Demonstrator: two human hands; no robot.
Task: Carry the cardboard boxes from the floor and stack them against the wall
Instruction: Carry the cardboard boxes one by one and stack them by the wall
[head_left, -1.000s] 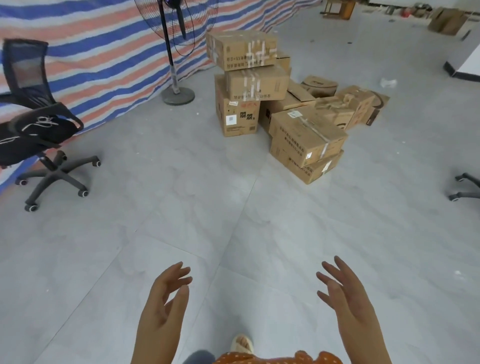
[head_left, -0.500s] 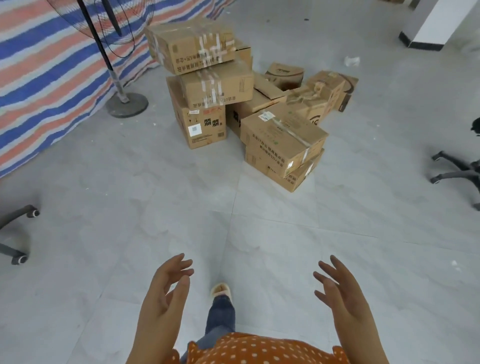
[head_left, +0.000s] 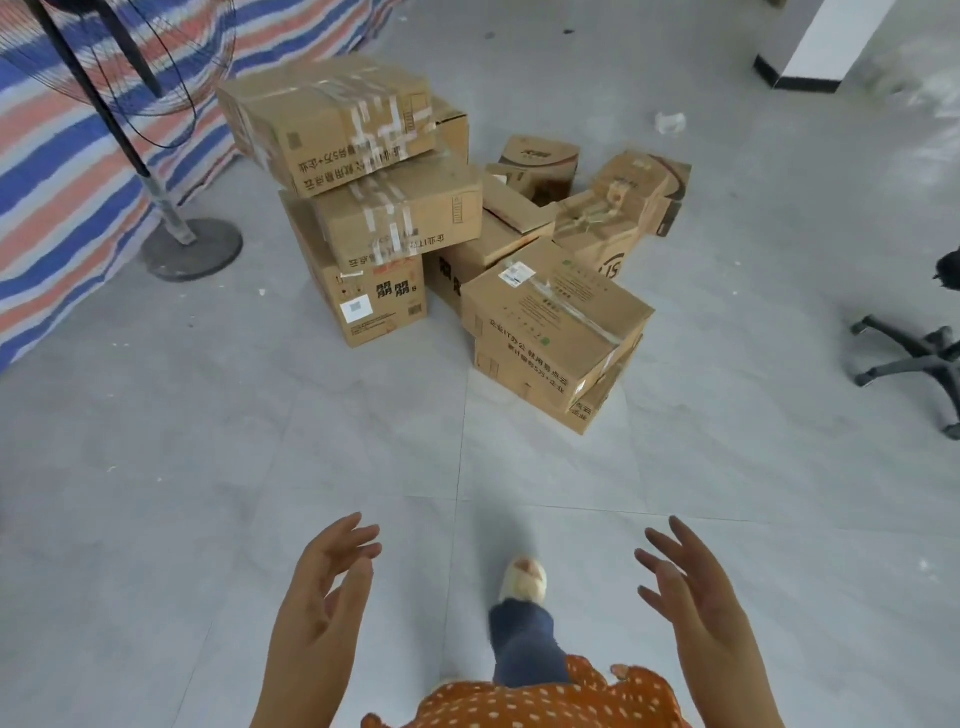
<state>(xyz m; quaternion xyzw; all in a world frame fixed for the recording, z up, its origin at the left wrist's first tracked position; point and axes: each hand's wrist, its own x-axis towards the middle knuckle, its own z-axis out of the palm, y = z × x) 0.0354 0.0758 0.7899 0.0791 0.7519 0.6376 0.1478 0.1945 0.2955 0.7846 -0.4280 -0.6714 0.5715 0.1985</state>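
The heap of brown taped cardboard boxes (head_left: 447, 244) on the grey tiled floor (head_left: 208, 467) now looms nearer than a second ago; the black office chair has slid out of sight at left. The person's left hand (head_left: 319, 608) and right hand (head_left: 696, 603) stay raised, fingers spread, holding nothing. The nearest two-box stack (head_left: 553, 332) lies just ahead, so a lift looks imminent.

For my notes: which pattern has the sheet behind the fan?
Blue, red and white stripes on the sheet, head view.
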